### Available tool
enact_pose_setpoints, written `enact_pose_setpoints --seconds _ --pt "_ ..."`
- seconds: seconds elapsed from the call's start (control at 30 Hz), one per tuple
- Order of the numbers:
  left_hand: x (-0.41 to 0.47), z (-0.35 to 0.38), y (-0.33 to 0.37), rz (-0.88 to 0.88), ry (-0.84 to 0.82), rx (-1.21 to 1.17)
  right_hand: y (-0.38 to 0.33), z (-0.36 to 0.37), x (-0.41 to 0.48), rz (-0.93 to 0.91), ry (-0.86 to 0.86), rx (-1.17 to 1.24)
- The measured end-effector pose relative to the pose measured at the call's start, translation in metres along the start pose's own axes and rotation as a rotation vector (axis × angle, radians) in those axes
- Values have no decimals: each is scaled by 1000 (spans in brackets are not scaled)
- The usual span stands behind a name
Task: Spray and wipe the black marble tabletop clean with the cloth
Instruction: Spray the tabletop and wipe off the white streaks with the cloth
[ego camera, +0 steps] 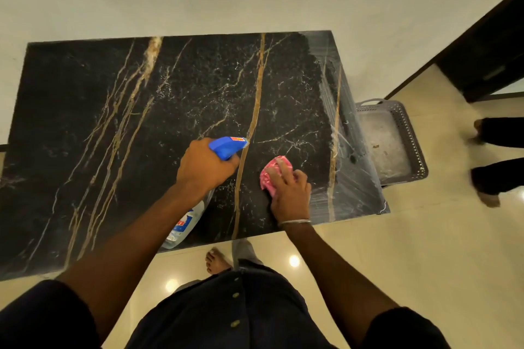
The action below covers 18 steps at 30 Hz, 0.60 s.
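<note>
Right hand (289,193) lay flat, fingers spread, pressing the pink cloth (273,174) onto the black marble tabletop (141,122) near its right, near edge. Cloth sat under the fingers and just to the far-left of the palm. Left hand (205,166) was closed around the neck of the spray bottle (226,146); blue nozzle pointed right and far, clear body trailed back under the wrist toward the near edge. Nozzle tip ended just left of the cloth, apart from it. A streaked, wet-looking band ran along the right edge, though it could be glare. The unwiped stretch lay left of both hands, long axis left-right; the left hand was nearer it. A grey basket (411,133) stood on the floor right of the table.
</note>
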<state>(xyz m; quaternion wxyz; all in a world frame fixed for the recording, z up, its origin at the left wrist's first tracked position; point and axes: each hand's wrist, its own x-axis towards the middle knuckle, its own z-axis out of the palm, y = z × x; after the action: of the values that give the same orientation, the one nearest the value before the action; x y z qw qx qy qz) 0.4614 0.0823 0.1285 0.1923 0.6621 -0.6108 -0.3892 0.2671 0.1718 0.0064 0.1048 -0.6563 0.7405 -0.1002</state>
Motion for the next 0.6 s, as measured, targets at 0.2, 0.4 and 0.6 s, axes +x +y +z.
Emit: enact_pose_setpoints --seconds 0.2,0.4,0.6 --pt "-1 7 5 47 -17 43 28 -3 -6 -347 -78 -42" --pt "-5 6 9 79 -25 43 90 -20 -11 143 75 -21" --pt "-12 8 9 75 -24 34 20 0 -48 115 60 -19"
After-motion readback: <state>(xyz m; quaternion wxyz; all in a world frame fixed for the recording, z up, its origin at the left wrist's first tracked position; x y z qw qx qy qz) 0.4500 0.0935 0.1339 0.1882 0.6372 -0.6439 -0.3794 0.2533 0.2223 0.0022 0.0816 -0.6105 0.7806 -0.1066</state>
